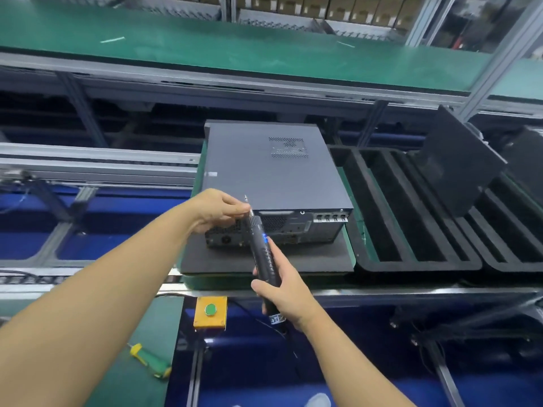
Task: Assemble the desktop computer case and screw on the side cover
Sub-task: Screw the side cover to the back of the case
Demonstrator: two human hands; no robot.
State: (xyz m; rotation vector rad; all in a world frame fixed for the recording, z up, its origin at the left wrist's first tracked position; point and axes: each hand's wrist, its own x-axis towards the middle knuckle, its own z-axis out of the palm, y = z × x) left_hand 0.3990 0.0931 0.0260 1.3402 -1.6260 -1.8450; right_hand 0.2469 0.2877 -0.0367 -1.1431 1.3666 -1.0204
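Note:
A dark grey desktop computer case (270, 168) lies flat on a black foam pad (264, 259), its side cover on top with a vent grille near the far right. The rear panel with ports faces me. My right hand (285, 292) grips a black electric screwdriver (263, 254), tilted with its bit pointing up and away in front of the case's rear left corner. My left hand (219, 211) pinches at the bit's tip, fingers closed as if on a small screw, which is too small to make out.
Black foam trays (411, 218) with slots sit right of the case, a loose dark panel (461, 163) leaning over them. A yellow box with a green button (210, 311) is at the bench edge. A green-yellow hand screwdriver (150, 361) lies lower left. A green conveyor (235, 45) runs behind.

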